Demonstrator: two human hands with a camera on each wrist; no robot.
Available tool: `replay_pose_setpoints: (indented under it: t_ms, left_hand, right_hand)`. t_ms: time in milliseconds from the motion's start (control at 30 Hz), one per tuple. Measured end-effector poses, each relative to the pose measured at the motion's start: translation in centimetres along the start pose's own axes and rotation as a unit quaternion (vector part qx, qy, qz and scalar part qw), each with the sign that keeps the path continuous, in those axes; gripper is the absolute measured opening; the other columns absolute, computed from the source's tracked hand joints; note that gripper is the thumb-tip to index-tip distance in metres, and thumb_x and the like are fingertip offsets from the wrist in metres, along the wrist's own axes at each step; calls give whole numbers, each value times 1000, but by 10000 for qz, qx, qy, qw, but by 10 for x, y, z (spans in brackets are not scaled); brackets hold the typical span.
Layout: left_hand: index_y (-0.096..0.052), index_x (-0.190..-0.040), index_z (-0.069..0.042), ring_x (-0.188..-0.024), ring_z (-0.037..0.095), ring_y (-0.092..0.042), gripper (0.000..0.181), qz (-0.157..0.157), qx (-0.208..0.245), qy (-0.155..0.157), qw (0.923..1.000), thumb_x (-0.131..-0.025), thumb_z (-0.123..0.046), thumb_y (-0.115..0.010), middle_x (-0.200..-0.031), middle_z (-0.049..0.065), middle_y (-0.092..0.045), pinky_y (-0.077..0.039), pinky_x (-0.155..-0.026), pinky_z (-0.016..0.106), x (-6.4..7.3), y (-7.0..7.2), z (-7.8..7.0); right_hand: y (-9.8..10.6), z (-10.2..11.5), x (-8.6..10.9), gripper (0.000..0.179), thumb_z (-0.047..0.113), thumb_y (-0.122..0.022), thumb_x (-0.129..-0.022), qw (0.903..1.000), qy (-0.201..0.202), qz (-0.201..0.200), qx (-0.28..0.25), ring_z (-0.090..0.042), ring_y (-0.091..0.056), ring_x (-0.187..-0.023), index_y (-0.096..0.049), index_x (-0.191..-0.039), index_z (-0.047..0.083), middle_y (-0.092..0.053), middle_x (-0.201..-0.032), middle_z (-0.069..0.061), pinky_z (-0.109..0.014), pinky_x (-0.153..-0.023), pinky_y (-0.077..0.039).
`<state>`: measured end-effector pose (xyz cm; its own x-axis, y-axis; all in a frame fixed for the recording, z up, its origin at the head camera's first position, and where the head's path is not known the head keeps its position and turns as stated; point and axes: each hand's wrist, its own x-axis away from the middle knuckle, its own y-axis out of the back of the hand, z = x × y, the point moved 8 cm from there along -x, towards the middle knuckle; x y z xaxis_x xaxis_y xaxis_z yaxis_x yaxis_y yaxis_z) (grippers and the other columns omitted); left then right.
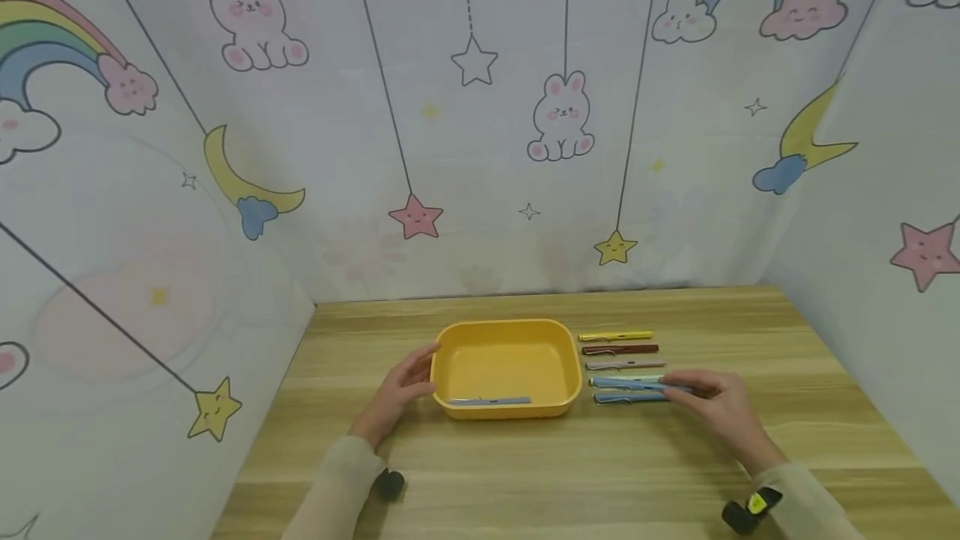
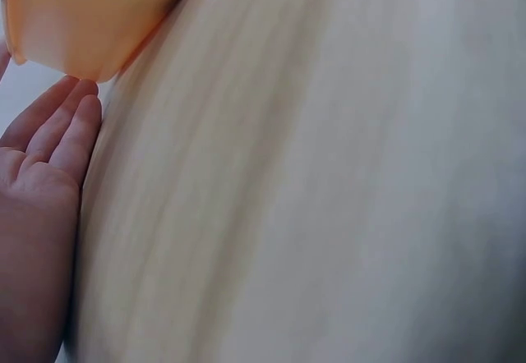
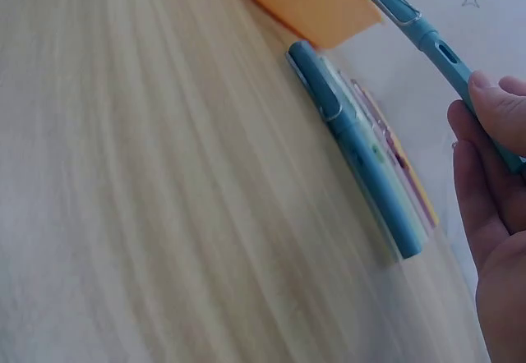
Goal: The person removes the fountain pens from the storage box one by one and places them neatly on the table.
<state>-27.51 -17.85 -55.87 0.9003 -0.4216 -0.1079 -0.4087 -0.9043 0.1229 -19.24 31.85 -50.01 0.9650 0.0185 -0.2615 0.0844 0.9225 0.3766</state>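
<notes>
The right hand (image 1: 716,407) pinched the held pen (image 3: 444,63) between thumb and fingers, gripping it by the end away from the clip. The held pen hung just above the table (image 1: 570,473), right of the tray (image 1: 506,357). Its long axis ran nearly left to right in the head view, and its clip end pointed left, toward the tray.

Below it lay the blue pen (image 3: 357,149), its clip end also to the left. Farther from the person, the green pen (image 1: 647,377), pink pen (image 1: 626,365), red pen (image 1: 622,349) and yellow pen (image 1: 618,336) lay in a row, nearly parallel. Inside the tray, the pale pen (image 1: 498,400) stretched left to right along the near wall.

The left hand (image 1: 397,394), fingers loosely extended, touched the tray's left side.
</notes>
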Motion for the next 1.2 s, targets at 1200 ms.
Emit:
replay_pose_setpoints:
  t_ms: [1200]
  left_hand:
    - [-41,-161,-13,-150,41,-40,66,-28,-74,73,9999,-101,-12,-68,-164,21,-41,-42,-113,25,2,0,0]
  right_hand:
    - [-9,-27,15,21,4,-88,-81,9920,673,380,1000,1,-72,-91,-83,-101,9,-81,-100,-3,-15,-75,-57]
